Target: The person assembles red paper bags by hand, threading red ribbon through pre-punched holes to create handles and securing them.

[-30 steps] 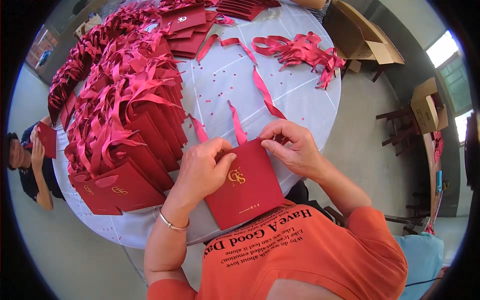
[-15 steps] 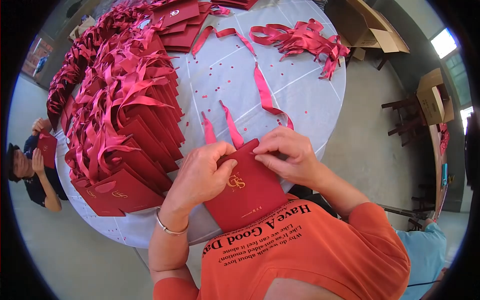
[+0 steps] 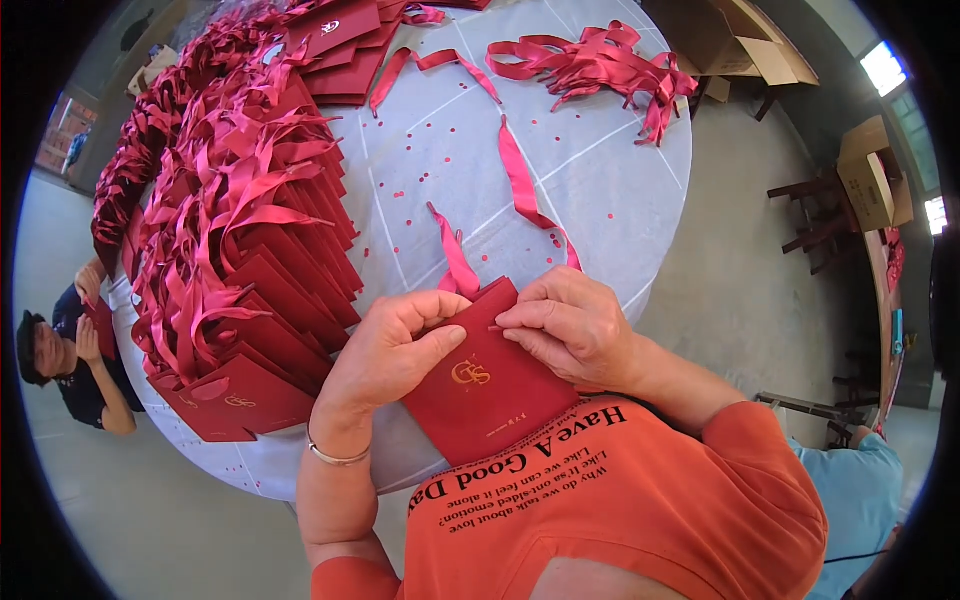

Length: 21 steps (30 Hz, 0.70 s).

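Observation:
A small red paper bag (image 3: pixel 478 395) with a gold emblem leans against the front of my orange shirt. My left hand (image 3: pixel 395 345) grips its upper left side, thumb on the front face and fingers at the open top. The fingertips of my right hand (image 3: pixel 570 325) are pinched together at the bag's upper right edge; what lies between them is too small to tell. One red ribbon (image 3: pixel 518 175) runs down the table and passes out of sight behind my right hand. Another ribbon end (image 3: pixel 455 262) sticks out behind the bag's top.
Many red bags with ribbon handles (image 3: pixel 240 250) stand packed on the left of the round, white-covered table (image 3: pixel 400 165). A heap of loose ribbons (image 3: pixel 600 70) lies at the far right, with small red dots scattered about. Across the left edge, another person (image 3: pixel 75 355) holds a red bag.
Both hands have shifted slightly with the bag, and my right fingertips sit a little lower on its edge. The left ribbon end behind the bag has drawn in toward the other one.

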Motion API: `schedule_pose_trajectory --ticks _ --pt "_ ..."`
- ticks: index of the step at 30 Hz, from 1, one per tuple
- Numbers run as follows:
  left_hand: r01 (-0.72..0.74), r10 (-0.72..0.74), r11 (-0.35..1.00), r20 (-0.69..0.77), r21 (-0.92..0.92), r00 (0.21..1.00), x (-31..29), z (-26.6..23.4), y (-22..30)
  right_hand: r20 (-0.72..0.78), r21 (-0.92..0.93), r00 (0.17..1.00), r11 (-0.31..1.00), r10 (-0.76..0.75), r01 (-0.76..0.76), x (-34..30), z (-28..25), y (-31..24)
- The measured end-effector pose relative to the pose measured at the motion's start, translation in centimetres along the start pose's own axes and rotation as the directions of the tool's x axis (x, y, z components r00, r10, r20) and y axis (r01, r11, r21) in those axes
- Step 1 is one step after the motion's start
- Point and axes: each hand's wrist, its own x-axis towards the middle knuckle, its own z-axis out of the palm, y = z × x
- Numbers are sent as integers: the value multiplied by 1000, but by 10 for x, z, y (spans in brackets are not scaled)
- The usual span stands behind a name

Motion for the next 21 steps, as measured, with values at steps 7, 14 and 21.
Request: schedule_pose_trajectory --ticks 7,14,21 --pt "2 0 1000 -50 30 999 0 5 2 -39 -39 999 999 -16 14 6 0 -5" --pt "10 -10 1000 -54 -11 999 -3 8 3 -25 -21 999 999 -48 48 5 5 -2" --pt "-13 18 997 -62 77 998 -3 7 -1 12 -139 992 983 -123 124 9 8 -4"
